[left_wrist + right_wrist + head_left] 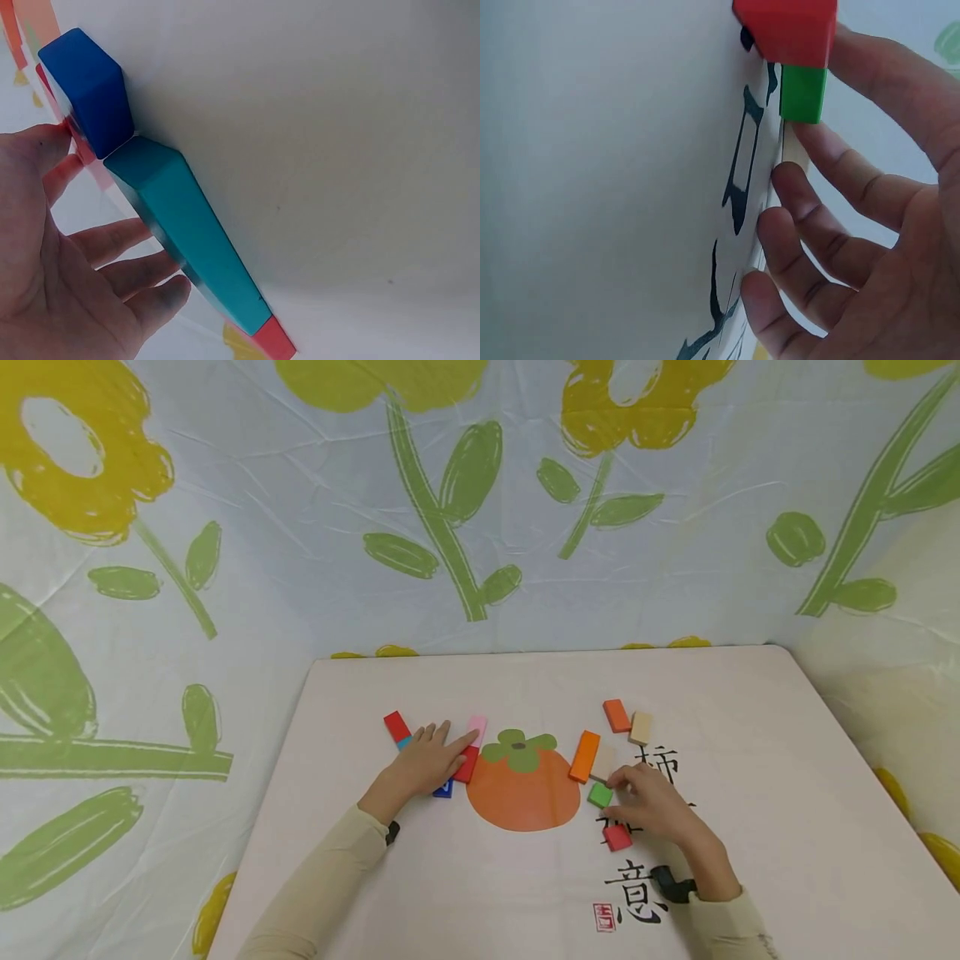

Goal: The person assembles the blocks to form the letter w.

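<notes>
My left hand lies palm down over a bent row of blocks with its fingers spread. Its index fingertip reaches the pink block, and the thumb lies at the red block below it. Beneath the palm are a blue block and a long teal block, partly hidden in the head view. My right hand pinches a small green block between index finger and thumb; the thumb tip is hidden in the right wrist view. A red block sits just below the thumb, and a beige block borders the index fingertip.
An orange block leans alongside the beige one. Farther back lie another orange block and a beige block. A red block ends the left row. The pale tabletop carries a printed persimmon and black characters.
</notes>
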The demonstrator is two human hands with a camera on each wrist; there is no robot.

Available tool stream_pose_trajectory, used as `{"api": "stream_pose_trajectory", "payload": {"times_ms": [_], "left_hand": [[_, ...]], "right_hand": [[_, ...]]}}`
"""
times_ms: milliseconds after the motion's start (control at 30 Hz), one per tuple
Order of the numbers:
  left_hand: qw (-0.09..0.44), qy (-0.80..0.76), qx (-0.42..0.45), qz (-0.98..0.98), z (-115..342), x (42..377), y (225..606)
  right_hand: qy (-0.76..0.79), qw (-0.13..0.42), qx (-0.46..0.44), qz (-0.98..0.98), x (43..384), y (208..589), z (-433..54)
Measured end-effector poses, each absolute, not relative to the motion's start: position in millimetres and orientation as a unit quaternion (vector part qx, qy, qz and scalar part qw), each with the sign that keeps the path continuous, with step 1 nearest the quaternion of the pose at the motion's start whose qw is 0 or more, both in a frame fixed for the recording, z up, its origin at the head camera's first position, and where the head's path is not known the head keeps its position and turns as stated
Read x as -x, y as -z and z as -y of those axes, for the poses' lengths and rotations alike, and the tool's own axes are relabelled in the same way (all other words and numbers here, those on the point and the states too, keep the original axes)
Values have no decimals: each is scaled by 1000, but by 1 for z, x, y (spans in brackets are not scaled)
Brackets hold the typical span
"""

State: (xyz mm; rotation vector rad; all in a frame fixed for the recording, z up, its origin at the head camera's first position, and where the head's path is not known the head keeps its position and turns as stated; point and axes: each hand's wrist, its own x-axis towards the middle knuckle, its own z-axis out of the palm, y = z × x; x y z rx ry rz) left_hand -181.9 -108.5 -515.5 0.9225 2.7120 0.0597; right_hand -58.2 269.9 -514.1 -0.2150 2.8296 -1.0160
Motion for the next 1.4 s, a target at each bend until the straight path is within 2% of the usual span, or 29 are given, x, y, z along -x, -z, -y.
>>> {"api": "stream_pose_trajectory", "payload": {"times_ms": [433, 700, 867, 1167, 1400], "left_hand": [[159, -47, -300, -939, 108, 181, 515], [165, -55, -299, -938, 108, 181, 514], [169, -55, -296, -939, 108, 180, 511], [162, -54, -304, -937, 109, 178, 504], [162, -48, -304, -938, 110, 177, 506]], "right_hand": [[329, 64, 70, -940, 59, 514, -269], [357, 89, 63, -928, 57, 505, -271], [370, 75, 79, -923, 60, 496, -271], [393, 22, 152, -907, 91, 485, -257], [388, 25, 174, -905, 119, 480, -234]]}}
